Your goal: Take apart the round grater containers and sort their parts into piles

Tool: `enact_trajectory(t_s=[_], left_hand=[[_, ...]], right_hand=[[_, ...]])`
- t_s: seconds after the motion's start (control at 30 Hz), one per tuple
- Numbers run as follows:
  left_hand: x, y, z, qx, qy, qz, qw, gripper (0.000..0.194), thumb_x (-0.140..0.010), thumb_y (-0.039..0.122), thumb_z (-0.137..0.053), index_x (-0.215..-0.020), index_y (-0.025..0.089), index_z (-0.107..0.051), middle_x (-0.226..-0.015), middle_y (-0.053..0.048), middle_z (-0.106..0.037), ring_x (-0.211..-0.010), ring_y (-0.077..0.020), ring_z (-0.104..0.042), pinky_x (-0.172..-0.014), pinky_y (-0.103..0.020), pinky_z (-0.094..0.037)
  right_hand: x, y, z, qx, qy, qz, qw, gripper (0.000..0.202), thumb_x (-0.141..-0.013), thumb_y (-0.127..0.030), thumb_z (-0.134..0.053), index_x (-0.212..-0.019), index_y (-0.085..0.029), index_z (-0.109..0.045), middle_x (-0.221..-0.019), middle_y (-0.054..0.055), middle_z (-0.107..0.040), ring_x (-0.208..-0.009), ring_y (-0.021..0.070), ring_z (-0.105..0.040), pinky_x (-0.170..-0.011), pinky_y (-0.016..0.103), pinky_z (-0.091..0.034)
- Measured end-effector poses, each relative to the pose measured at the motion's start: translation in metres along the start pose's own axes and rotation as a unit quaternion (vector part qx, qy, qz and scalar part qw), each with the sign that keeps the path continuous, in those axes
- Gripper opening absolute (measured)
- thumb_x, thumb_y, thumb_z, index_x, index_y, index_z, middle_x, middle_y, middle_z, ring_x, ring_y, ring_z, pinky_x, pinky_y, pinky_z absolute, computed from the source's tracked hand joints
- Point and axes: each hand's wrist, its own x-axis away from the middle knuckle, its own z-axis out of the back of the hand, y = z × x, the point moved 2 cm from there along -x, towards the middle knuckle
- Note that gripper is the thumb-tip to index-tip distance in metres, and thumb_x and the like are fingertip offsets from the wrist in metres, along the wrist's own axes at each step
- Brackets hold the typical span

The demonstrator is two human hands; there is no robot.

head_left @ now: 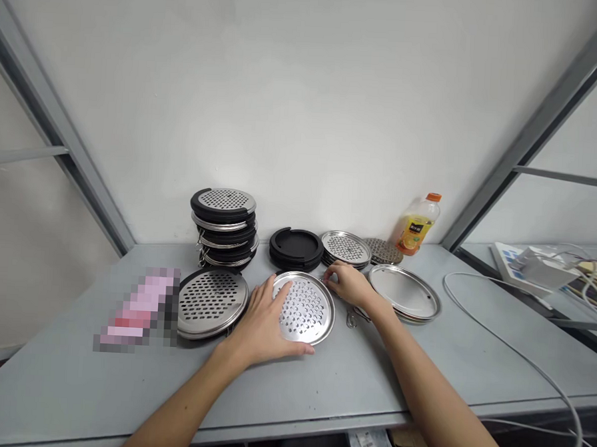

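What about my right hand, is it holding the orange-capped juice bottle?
No, your right hand is at the right edge of the round metal grater plate, apart from the juice bottle.

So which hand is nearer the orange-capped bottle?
Right. The right hand is in front and left of the bottle, at the right rim of the perforated disc; the left hand is farther left, at that disc's left side.

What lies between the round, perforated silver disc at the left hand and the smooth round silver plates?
The head view shows the right hand and thin silver wire pieces there, the wire on the grey tabletop.
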Motion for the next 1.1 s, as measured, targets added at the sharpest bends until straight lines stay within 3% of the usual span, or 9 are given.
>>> enact_trajectory(t_s=[0.17,0.27,0.43,0.83,1.1], left_hand=[[0.001,-0.001,0.000,0.007,-0.003,0.005,1.000,0.121,-0.050,0.074,-0.072,-0.149,0.024,-0.024,-0.155,-0.014,-0.014,-0.143,-0.0412,-0.012,-0.114,-0.054,-0.022],[0.001,-0.001,-0.002,0.006,-0.001,0.008,1.000,0.121,-0.052,0.075,-0.071,-0.149,0.022,-0.022,-0.155,-0.014,-0.012,-0.143,-0.0400,-0.011,-0.114,-0.053,-0.023],[-0.001,-0.001,-0.002,-0.007,0.031,-0.019,0.999,0.117,-0.051,0.072,-0.073,-0.147,0.023,-0.025,-0.150,-0.013,-0.022,-0.141,-0.0377,-0.019,-0.114,-0.050,-0.024],[-0.001,0.000,-0.003,-0.001,0.034,-0.008,0.999,0.116,-0.051,0.069,-0.074,-0.146,0.022,-0.027,-0.149,-0.014,-0.023,-0.140,-0.0379,-0.020,-0.114,-0.050,-0.025],[0.000,0.001,-0.003,0.018,0.025,0.016,0.999,0.132,-0.052,0.066,-0.076,-0.152,0.022,-0.001,-0.156,-0.014,-0.014,-0.144,-0.0364,-0.013,-0.115,-0.050,-0.022]], right_hand=[[0.000,0.001,0.007,-0.120,0.035,-0.003,0.992,0.011,-0.082,-0.024,-0.055,-0.084,-0.018,-0.064,-0.074,0.002,-0.067,-0.066,0.0151,-0.058,-0.062,0.026,-0.041],[0.000,-0.009,0.012,-0.199,0.052,0.015,0.979,0.017,-0.084,-0.032,-0.056,-0.085,-0.018,-0.064,-0.076,0.003,-0.068,-0.069,0.0165,-0.060,-0.064,0.028,-0.044],[0.003,-0.033,0.017,-0.237,0.081,0.036,0.967,0.026,-0.084,-0.038,-0.058,-0.095,-0.018,-0.070,-0.082,0.006,-0.072,-0.075,0.0193,-0.064,-0.067,0.031,-0.047],[0.008,-0.045,0.009,-0.127,0.056,0.141,0.980,0.022,-0.088,-0.023,-0.053,-0.097,-0.024,-0.073,-0.095,0.006,-0.069,-0.086,0.0193,-0.063,-0.075,0.030,-0.047],[0.009,-0.050,0.007,-0.072,0.045,0.129,0.988,0.023,-0.088,-0.021,-0.053,-0.099,-0.024,-0.073,-0.094,0.006,-0.065,-0.080,0.0171,-0.061,-0.070,0.028,-0.045]])
